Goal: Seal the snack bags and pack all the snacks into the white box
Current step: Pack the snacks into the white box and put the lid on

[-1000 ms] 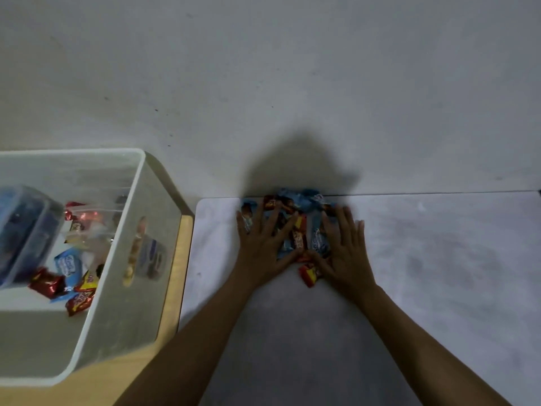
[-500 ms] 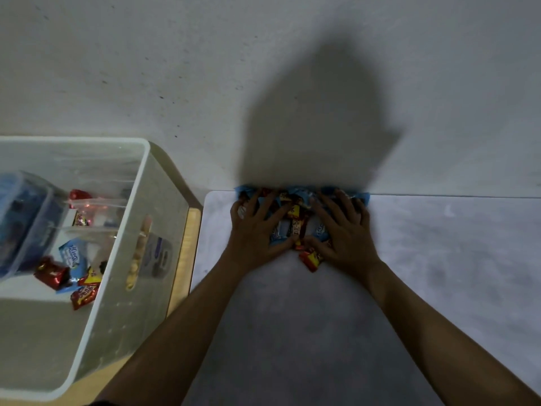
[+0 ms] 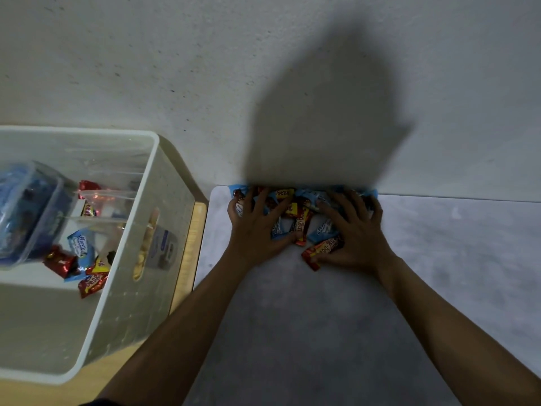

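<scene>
1. Head cam: a pale grey tabletop (image 3: 322, 332) is pushed up against a rough off-white wall (image 3: 175, 54), with a big dark shadow on the wall right above the hands.
2. A pile of snack packets (image 3: 295, 213), blue ones and red-and-yellow ones, sits at the far edge of the table, jammed against the wall.
3. Left hand (image 3: 253, 230) is flat on the left side of the pile, fingers spread wide, palm down, pressing on the wrappers, not curled around any one packet.
4. Right hand (image 3: 355, 232) is doing the same on the right side: open, fingers splayed over the packets. One red packet (image 3: 320, 250) pokes out from under its thumb side toward the camera.
5. The white box (image 3: 164, 224) stands off to the left on a light wooden surface (image 3: 187, 259), well apart from the pile.
6. Inside the box: a clear lidded tub (image 3: 26, 212) with something blue in it, plus a few loose snack packs (image 3: 80, 259) in blue and red on the bottom.
</scene>
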`<state>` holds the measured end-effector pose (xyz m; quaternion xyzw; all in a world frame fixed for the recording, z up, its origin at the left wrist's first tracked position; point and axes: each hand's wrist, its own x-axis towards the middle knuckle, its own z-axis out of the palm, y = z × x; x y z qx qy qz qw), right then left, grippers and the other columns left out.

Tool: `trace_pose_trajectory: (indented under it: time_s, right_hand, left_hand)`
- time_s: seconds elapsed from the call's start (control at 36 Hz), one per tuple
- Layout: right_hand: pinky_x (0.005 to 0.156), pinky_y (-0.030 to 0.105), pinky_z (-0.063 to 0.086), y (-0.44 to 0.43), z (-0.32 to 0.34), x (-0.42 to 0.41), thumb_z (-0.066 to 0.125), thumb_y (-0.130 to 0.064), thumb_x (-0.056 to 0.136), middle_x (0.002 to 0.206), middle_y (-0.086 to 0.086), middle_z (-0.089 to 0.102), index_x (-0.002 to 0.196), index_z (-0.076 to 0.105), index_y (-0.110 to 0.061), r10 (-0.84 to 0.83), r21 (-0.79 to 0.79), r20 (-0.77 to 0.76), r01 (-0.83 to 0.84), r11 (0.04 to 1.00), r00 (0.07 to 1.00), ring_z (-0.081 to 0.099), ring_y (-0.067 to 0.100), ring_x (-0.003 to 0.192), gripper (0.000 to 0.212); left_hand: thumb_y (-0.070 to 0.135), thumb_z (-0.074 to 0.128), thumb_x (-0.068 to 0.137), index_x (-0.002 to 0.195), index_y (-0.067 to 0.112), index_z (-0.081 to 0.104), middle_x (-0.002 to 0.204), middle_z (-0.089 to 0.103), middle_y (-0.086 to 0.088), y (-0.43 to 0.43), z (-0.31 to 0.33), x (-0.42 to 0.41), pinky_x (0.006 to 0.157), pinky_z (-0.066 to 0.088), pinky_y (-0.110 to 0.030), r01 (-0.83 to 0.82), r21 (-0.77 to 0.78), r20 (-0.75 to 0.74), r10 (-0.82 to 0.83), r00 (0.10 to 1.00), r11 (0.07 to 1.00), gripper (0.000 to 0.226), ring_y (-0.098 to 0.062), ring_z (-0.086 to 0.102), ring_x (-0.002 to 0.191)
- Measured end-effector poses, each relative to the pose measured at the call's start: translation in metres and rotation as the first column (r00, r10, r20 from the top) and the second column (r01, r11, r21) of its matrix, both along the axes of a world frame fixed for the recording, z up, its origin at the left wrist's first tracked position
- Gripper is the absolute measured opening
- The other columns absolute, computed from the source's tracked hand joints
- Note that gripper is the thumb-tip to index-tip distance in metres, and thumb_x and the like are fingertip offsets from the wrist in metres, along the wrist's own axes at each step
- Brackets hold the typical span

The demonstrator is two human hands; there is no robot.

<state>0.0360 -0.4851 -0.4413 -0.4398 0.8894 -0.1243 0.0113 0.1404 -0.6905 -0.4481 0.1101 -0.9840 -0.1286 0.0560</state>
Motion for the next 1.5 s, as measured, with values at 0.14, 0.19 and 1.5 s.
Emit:
trace_pose_trajectory:
  time_s: [0.14,0.19,1.5]
  right_hand:
    - [0.110,0.061,0.012,0.004,0.000,-0.004,0.028,-0.095,0.057,0.148,-0.002,0.029,0.140,0.030,-0.031,0.039,0.031,0.021,-0.039,0.999,0.999,0.016,0.029,0.141,0.105]
    - [0.108,0.054,0.017,0.004,0.001,-0.007,0.028,-0.094,0.059,0.146,0.000,0.037,0.140,0.032,-0.030,0.033,0.054,0.020,-0.034,0.998,0.999,0.022,0.027,0.138,0.104]
    - [0.096,0.048,0.038,0.006,0.004,0.004,0.024,-0.071,0.085,0.137,0.010,0.051,0.128,0.049,-0.033,-0.129,0.052,0.029,0.128,0.990,0.991,0.047,0.036,0.123,0.063]
  left_hand:
    - [0.086,0.029,0.070,0.133,0.037,0.043,0.145,0.036,-0.008,0.003,-0.002,-0.004,0.109,0.014,-0.065,-0.037,0.035,0.015,0.037,0.999,0.999,0.081,-0.034,0.024,0.139]
    - [0.087,0.028,0.069,0.133,0.038,0.043,0.146,0.034,-0.008,0.004,-0.004,-0.005,0.108,0.017,-0.065,-0.058,0.051,0.022,0.057,0.998,0.997,0.082,-0.034,0.022,0.139]
    - [0.067,0.038,0.072,0.129,0.037,0.049,0.146,0.035,-0.011,0.021,0.010,-0.013,0.097,0.027,-0.059,-0.114,0.111,0.065,0.107,0.992,0.987,0.066,-0.036,0.030,0.136]
